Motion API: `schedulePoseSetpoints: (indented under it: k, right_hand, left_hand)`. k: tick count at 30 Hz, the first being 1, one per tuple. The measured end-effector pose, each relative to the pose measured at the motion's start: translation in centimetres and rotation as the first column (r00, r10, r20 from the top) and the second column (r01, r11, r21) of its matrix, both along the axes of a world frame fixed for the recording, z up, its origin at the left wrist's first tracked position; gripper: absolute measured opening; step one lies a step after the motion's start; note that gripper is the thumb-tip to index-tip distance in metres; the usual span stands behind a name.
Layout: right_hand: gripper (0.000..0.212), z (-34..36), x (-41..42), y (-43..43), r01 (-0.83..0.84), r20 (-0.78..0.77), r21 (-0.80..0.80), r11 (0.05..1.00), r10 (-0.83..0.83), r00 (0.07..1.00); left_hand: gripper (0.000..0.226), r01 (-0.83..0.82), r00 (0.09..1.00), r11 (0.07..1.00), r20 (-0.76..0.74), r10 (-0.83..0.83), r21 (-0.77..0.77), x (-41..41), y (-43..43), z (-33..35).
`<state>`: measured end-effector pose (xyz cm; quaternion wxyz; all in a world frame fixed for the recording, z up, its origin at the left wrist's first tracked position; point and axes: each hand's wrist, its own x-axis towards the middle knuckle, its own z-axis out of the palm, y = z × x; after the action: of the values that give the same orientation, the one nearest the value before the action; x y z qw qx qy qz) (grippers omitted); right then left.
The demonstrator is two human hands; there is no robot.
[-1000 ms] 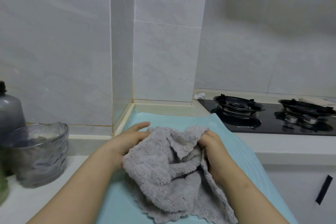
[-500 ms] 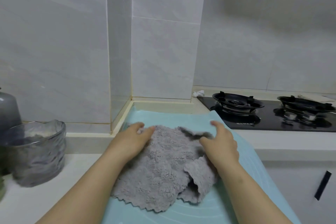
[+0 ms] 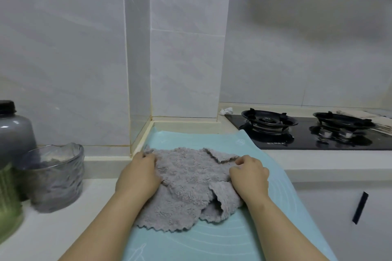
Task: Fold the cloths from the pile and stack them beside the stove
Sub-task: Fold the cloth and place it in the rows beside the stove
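A fluffy grey cloth (image 3: 186, 184) with a zigzag edge lies spread and rumpled on a light blue mat (image 3: 212, 241). My left hand (image 3: 140, 176) grips its far left corner with curled fingers. My right hand (image 3: 250, 176) pinches its far right edge, where a corner is turned over. The cloth's near right part is folded under itself. The black gas stove (image 3: 307, 133) sits to the right of the mat.
A clear glass bowl (image 3: 53, 178) and a dark-capped grey jar (image 3: 12, 133) stand on the white counter at left. Folded pale cloths (image 3: 360, 114) lie behind the stove's right burner. A tiled wall column rises behind the mat. A cabinet door with a black handle (image 3: 359, 207) is at lower right.
The bunched cloth was laid down and spread flat on the mat. Both hands moved apart toward its far corners and curled onto its edges.
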<state>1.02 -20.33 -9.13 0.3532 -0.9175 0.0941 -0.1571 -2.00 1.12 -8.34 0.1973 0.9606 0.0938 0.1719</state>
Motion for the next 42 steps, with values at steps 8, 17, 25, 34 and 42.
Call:
schedulePoseSetpoints:
  k: [8,17,25,34,42]
  right_hand:
    - [0.03,-0.7,-6.2,-0.4,-0.214,0.149,0.165,0.963,0.191,0.97]
    - [0.067,-1.8,-10.3,-0.9,-0.159,0.187,-0.739,0.655,0.426,0.885]
    - [0.027,-2.1,-10.3,-1.4,-0.087,0.202,-0.575,0.814,0.244,0.948]
    - [0.027,-1.5,-12.5,-4.3,-0.085,0.23,-0.583,0.808,0.265,0.936]
    - [0.027,-0.2,-15.0,-6.8,-0.159,0.107,-0.64,0.752,0.292,0.95]
  left_hand:
    - [0.012,0.238,0.971,0.859,0.135,-0.198,-0.453,-6.2,0.0,-0.8]
    - [0.031,0.362,0.932,0.921,0.067,-0.356,-0.142,-10.4,0.4,-1.4]
    - [0.011,0.294,0.94,0.952,0.153,-0.305,0.091,-10.0,0.1,-2.0]
    - [0.014,0.273,0.882,0.913,0.299,-0.363,0.303,-11.3,0.6,-1.5]
    - [0.025,0.485,0.827,0.72,0.008,-0.562,0.496,-13.8,0.9,0.3]
